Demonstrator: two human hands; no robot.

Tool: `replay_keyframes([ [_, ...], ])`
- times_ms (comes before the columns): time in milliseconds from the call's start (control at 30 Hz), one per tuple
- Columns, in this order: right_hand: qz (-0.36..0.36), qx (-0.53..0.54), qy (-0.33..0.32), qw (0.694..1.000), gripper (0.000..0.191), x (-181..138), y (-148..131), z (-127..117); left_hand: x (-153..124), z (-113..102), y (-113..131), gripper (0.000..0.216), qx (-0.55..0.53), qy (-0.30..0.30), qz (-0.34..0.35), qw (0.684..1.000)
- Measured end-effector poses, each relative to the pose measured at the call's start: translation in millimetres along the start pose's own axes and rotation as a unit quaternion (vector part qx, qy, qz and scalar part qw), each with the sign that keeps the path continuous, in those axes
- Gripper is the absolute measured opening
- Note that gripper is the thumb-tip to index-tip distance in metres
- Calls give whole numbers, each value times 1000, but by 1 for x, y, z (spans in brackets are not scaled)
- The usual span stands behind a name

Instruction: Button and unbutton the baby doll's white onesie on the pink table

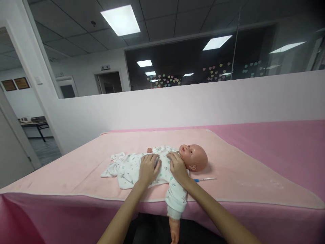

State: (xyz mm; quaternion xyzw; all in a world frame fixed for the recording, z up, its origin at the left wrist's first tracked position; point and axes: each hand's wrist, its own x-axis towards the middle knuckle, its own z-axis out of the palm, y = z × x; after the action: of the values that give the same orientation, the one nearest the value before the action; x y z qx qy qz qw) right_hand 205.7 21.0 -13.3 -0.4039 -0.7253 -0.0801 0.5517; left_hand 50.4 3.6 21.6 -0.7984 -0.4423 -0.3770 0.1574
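A baby doll [194,157] lies on its back on the peach mat, its bald head to the right. It wears a white patterned gown [129,169]. My left hand [149,166] rests on the gown at the belly, fingers laid on the cloth and thumb apart. On the upper chest, close to the collar, lies my right hand [178,166], its fingers extended over the cloth and its thumb mostly hidden. One sleeved arm [175,200] of the doll hangs over the table's near edge between my forearms. A slim clear stick with a blue end [207,179] lies below the doll's head.
The peach mat [236,169] covers much of the pink-covered table [286,152]. Behind it stands a low white wall [177,108] with glass above. A doorway at the left shows a dark desk [37,125] in another room.
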Motion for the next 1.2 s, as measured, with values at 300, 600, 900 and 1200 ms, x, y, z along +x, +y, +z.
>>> replay_keyframes([
  [300,30,53,81,995,32,-6,2,-3,26,28,46,17,-37,36,10,999],
  [600,30,37,93,995,26,-8,1,-7,15,45,50,16,-35,86,-57,994],
  [900,16,17,105,994,26,-9,5,-4,11,45,51,17,-63,96,-70,991],
  [1200,26,33,98,994,22,-6,-4,-10,12,43,53,18,-58,96,-79,991],
])
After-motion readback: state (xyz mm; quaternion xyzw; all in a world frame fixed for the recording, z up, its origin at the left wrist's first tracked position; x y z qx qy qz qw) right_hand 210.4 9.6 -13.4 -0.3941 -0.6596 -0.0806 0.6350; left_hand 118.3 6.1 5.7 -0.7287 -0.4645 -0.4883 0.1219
